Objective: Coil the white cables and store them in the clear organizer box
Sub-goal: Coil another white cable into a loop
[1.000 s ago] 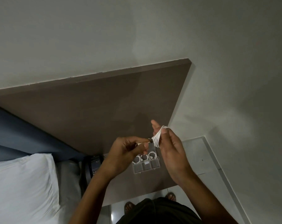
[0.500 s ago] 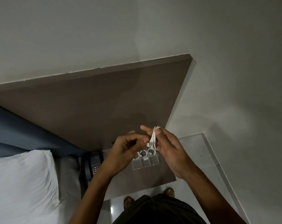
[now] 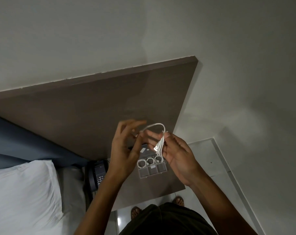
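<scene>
My right hand [image 3: 176,150] pinches a bundle of white cable [image 3: 160,143] between thumb and fingers, with a USB plug hanging at its lower end. One loop of the cable arcs up and over to my left hand [image 3: 126,146], whose blurred fingers are spread around the strand. Below both hands the clear organizer box [image 3: 152,170] lies open on the brown nightstand [image 3: 143,192]. Its three far compartments each hold a coiled white cable [image 3: 150,161]. The near compartments look bare.
A dark desk phone [image 3: 99,173] sits left of the box at the nightstand's edge. A white pillow [image 3: 21,192] on the bed fills the lower left. A brown headboard panel [image 3: 93,107] rises behind, and the white wall stands to the right.
The tight bundle between my hands has opened into a loop. My left hand's fingers have spread and lifted, and the USB plug now hangs free from my right hand.
</scene>
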{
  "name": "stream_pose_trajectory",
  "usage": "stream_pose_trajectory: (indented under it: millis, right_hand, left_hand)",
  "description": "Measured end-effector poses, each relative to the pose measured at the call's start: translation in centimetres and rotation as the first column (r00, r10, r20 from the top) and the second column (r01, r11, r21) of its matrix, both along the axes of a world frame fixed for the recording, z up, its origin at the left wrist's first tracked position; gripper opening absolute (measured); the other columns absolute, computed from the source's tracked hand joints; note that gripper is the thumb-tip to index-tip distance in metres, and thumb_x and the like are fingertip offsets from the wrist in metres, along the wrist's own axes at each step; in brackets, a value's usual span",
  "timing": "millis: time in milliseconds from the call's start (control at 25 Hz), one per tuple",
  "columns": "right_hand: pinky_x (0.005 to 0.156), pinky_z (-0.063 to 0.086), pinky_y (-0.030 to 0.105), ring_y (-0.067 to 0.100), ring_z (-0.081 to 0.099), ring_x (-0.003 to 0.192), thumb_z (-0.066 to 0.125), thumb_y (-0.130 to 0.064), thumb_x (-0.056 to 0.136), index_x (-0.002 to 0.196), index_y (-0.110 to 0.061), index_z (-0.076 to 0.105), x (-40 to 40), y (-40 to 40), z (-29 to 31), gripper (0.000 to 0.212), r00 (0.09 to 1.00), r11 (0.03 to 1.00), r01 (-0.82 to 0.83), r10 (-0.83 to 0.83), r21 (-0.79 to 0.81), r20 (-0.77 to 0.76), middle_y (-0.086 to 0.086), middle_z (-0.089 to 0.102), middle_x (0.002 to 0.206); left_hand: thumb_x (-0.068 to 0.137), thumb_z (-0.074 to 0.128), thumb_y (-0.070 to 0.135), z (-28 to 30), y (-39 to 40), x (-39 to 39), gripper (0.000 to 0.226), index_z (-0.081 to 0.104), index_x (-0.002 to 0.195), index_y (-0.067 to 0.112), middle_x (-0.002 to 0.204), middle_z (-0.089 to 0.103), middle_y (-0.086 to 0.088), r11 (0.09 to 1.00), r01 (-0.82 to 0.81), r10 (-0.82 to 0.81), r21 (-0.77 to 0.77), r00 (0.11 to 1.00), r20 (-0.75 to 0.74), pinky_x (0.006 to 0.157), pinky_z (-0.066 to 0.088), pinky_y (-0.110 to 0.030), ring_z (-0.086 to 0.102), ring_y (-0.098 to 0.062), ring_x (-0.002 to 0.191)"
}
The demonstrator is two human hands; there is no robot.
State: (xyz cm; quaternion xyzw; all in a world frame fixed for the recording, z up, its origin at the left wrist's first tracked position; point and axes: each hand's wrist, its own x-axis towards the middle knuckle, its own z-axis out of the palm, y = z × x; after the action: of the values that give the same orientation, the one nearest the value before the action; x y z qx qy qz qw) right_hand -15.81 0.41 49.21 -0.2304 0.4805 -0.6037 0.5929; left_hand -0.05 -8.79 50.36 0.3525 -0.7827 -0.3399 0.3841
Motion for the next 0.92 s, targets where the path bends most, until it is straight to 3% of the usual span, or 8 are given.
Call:
stream_pose_trajectory:
  millis: [80,160,280,400,520,680,800,920]
  right_hand:
    - [0.123,0.045,0.048,0.031,0.07,0.133,0.034,-0.025,0.118,0.142,-0.003,0.063,0.1,0.1,-0.1,0.044,0.999,1.0,-0.017,0.018,0.018,-0.038,0.012,0.072,0.144]
    - [0.123,0.044,0.053,0.031,0.072,0.129,0.035,-0.026,0.118,0.142,-0.006,0.064,0.1,0.4,-0.1,0.043,0.994,0.998,-0.032,0.037,0.053,-0.1,0.01,0.074,0.142]
    - [0.119,0.05,0.049,0.033,0.073,0.127,0.033,-0.024,0.118,0.133,-0.006,0.069,-0.6,0.8,0.2,0.043,0.994,0.996,-0.086,0.088,0.034,-0.062,0.011,0.075,0.139]
    - [0.107,0.06,0.038,0.035,0.074,0.124,0.037,-0.023,0.116,0.123,-0.003,0.069,-0.7,1.6,1.0,0.038,0.977,0.978,-0.199,0.203,-0.057,0.065,0.016,0.078,0.13]
    - [0.107,0.059,0.038,0.036,0.072,0.127,0.04,-0.021,0.115,0.119,-0.004,0.071,-0.5,1.8,2.0,0.036,0.938,0.967,-0.178,0.222,-0.181,0.264,0.021,0.076,0.13]
    - [0.13,0.034,0.044,0.036,0.049,0.152,0.026,-0.016,0.12,0.126,-0.002,0.065,-1.4,1.4,2.5,0.042,0.913,0.957,0.037,0.085,-0.287,0.398,0.024,0.051,0.162]
    - [0.132,0.029,0.044,0.021,0.051,0.152,0.029,-0.024,0.119,0.148,-0.009,0.059,-1.7,1.5,1.6,0.044,0.992,0.979,0.121,-0.115,-0.164,0.046,0.005,0.057,0.161]
    - [0.132,0.032,0.044,0.006,0.05,0.15,0.036,-0.045,0.109,0.155,-0.025,0.054,-0.7,1.8,0.8,0.053,0.926,0.995,0.093,-0.097,-0.027,-0.365,-0.011,0.055,0.161]
  left_hand:
    - [0.094,0.066,-0.016,0.9,-2.1,0.0,0.063,0.064,0.148,0.017,0.161,0.05,-0.006,0.969,0.194,-0.151,-0.152,0.955,0.257,0.113,0.048,-0.042,0.053,-0.023,0.139]
    - [0.095,0.058,-0.02,1.5,-3.4,0.0,0.074,0.052,0.158,0.018,0.169,0.043,-0.002,0.913,0.408,-0.384,0.009,0.852,0.357,0.121,0.042,-0.056,0.045,-0.027,0.151]
    - [0.104,0.044,-0.021,1.8,-3.7,0.2,0.071,0.039,0.165,0.014,0.173,0.038,-0.002,0.785,0.491,-0.533,0.377,0.846,0.008,0.122,0.046,-0.048,0.052,-0.032,0.15]
    - [0.114,0.044,0.004,1.6,-3.0,-1.0,0.052,0.044,0.163,0.023,0.166,0.051,0.005,0.823,0.373,-0.414,0.429,0.91,0.002,0.124,0.037,-0.03,0.044,-0.008,0.154]
    - [0.113,0.042,0.011,1.1,-1.8,-2.1,0.04,0.053,0.152,0.009,0.122,0.074,-0.014,0.693,0.475,-0.519,0.542,0.851,-0.081,0.1,0.053,-0.02,0.069,-0.014,0.116]
    - [0.117,0.04,0.009,-1.5,1.0,-1.3,0.028,0.062,0.12,-0.008,0.087,0.063,-0.004,0.706,0.393,-0.463,0.589,0.885,-0.035,0.081,0.052,-0.023,0.061,-0.008,0.081]
    - [0.115,0.046,0.012,-2.1,2.2,-0.3,0.027,0.07,0.126,0.003,0.09,0.06,0.001,0.786,0.42,-0.515,0.454,0.851,0.105,0.082,0.053,-0.028,0.061,-0.009,0.082]
    - [0.109,0.063,0.02,-0.9,2.1,0.3,0.022,0.077,0.125,0.025,0.094,0.075,0.015,0.913,0.342,-0.384,0.223,0.905,0.182,0.079,0.053,-0.008,0.075,-0.004,0.089]
